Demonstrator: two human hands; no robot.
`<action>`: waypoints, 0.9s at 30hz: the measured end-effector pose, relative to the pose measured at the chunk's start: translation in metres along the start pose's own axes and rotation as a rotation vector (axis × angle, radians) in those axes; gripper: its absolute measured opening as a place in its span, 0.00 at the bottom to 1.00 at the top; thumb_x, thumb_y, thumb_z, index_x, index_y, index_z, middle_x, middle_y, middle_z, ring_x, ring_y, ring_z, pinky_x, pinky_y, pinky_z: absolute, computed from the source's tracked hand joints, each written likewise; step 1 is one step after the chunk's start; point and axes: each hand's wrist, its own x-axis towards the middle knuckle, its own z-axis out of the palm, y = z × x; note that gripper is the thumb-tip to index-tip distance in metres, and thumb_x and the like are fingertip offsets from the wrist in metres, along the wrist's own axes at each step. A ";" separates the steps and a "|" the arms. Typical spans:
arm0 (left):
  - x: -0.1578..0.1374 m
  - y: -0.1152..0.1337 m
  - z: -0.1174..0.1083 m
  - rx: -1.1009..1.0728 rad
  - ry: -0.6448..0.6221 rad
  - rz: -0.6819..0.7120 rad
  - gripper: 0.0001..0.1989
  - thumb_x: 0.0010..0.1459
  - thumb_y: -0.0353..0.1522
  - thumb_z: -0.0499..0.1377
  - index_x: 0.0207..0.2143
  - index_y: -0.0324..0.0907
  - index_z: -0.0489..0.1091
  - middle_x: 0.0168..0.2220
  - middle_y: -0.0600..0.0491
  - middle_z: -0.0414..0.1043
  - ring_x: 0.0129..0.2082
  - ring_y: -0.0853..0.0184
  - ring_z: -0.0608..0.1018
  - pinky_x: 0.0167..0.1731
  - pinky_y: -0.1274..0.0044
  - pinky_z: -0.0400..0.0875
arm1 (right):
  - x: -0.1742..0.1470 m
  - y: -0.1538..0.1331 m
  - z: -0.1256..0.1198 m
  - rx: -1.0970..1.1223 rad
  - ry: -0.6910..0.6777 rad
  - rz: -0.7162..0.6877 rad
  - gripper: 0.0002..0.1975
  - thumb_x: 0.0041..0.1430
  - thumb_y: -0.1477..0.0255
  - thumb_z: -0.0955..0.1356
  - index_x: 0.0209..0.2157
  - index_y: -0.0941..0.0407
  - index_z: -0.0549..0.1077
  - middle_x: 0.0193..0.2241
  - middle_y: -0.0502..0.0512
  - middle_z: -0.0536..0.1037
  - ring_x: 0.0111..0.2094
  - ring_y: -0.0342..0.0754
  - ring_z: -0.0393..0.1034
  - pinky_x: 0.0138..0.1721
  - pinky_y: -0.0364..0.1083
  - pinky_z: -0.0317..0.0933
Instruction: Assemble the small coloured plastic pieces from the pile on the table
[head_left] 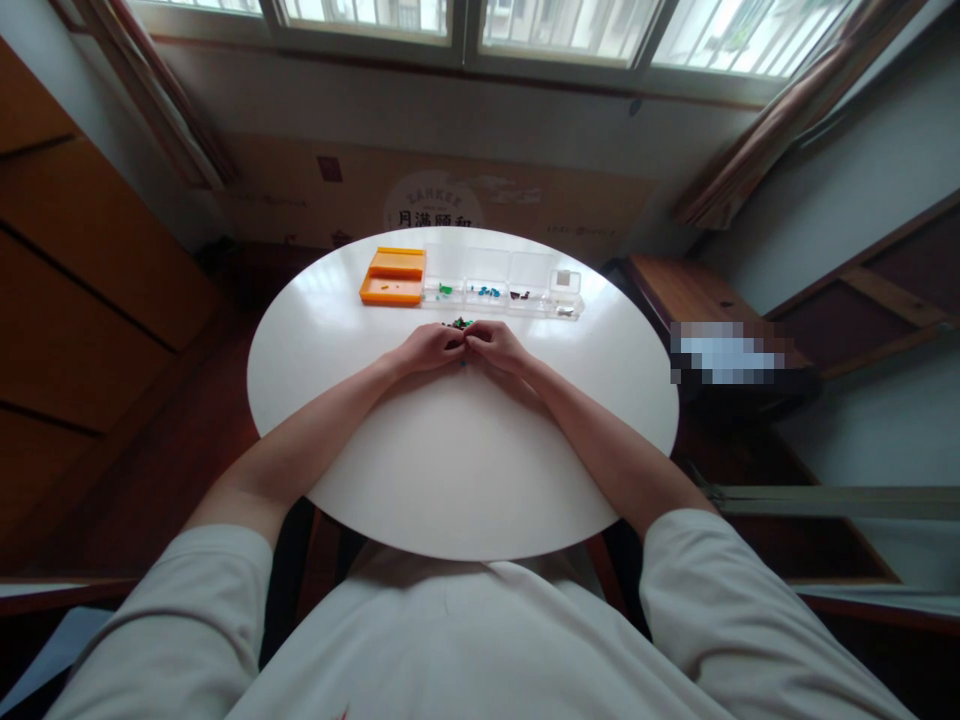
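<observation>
My left hand (435,347) and my right hand (496,345) meet over the white table, fingers curled and tips touching or nearly so. Both are closed; whatever they pinch is too small or hidden to make out. Just beyond the fingertips lies a small pile of dark and green pieces (461,323), partly covered by the hands. A tiny blue piece (463,364) lies on the near side of them. Farther back stands a row of clear plastic boxes (538,300) with lids raised, holding green pieces (445,290), blue pieces (489,292) and dark brown pieces (519,295).
Left of the clear boxes sits an orange tray (391,298) with a few small orange bits in it. The round white table (450,450) reaches close to my body. A wooden bench (690,290) stands to the right, and a window (465,40) is behind.
</observation>
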 end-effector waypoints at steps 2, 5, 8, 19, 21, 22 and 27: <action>0.000 0.000 0.000 0.002 0.000 -0.001 0.18 0.58 0.41 0.50 0.29 0.40 0.74 0.25 0.53 0.74 0.23 0.72 0.69 0.24 0.80 0.53 | 0.000 0.001 0.000 -0.002 0.003 -0.004 0.10 0.48 0.73 0.64 0.31 0.61 0.75 0.27 0.52 0.76 0.28 0.43 0.68 0.32 0.42 0.62; 0.000 0.000 0.000 0.003 -0.003 -0.001 0.18 0.58 0.41 0.50 0.29 0.40 0.74 0.25 0.53 0.74 0.22 0.72 0.69 0.24 0.80 0.53 | 0.000 0.001 0.000 -0.002 0.002 -0.005 0.10 0.48 0.73 0.63 0.31 0.61 0.75 0.26 0.52 0.76 0.28 0.43 0.68 0.32 0.42 0.62; 0.000 0.000 0.000 0.001 -0.001 0.002 0.17 0.58 0.41 0.50 0.30 0.40 0.74 0.25 0.53 0.74 0.22 0.72 0.69 0.24 0.80 0.53 | 0.000 0.001 0.000 0.007 -0.002 0.004 0.10 0.49 0.73 0.64 0.31 0.60 0.75 0.26 0.52 0.76 0.28 0.42 0.68 0.31 0.42 0.62; 0.000 0.002 -0.001 0.008 -0.008 -0.006 0.18 0.58 0.41 0.50 0.30 0.40 0.75 0.25 0.53 0.74 0.23 0.72 0.69 0.25 0.80 0.53 | 0.000 0.002 0.000 0.002 -0.005 -0.015 0.10 0.49 0.73 0.64 0.32 0.61 0.75 0.26 0.52 0.76 0.28 0.43 0.68 0.32 0.42 0.62; 0.000 0.002 -0.001 0.010 -0.008 -0.006 0.17 0.58 0.41 0.50 0.30 0.40 0.74 0.25 0.53 0.74 0.23 0.72 0.69 0.25 0.80 0.53 | 0.000 0.003 0.000 0.001 -0.003 -0.014 0.10 0.49 0.73 0.64 0.32 0.61 0.75 0.26 0.52 0.76 0.28 0.43 0.68 0.31 0.42 0.61; 0.000 0.002 -0.001 0.010 -0.007 -0.007 0.17 0.58 0.40 0.50 0.30 0.40 0.74 0.24 0.53 0.74 0.23 0.72 0.69 0.25 0.80 0.53 | 0.001 0.003 0.000 0.001 -0.003 -0.014 0.10 0.49 0.73 0.64 0.32 0.61 0.75 0.26 0.52 0.76 0.28 0.43 0.68 0.31 0.42 0.61; 0.000 0.002 -0.001 0.015 -0.011 -0.004 0.17 0.58 0.40 0.50 0.31 0.40 0.75 0.25 0.53 0.74 0.23 0.72 0.69 0.24 0.80 0.53 | 0.000 0.000 0.000 0.002 0.004 -0.008 0.10 0.48 0.73 0.64 0.31 0.61 0.75 0.26 0.52 0.76 0.27 0.43 0.68 0.31 0.42 0.62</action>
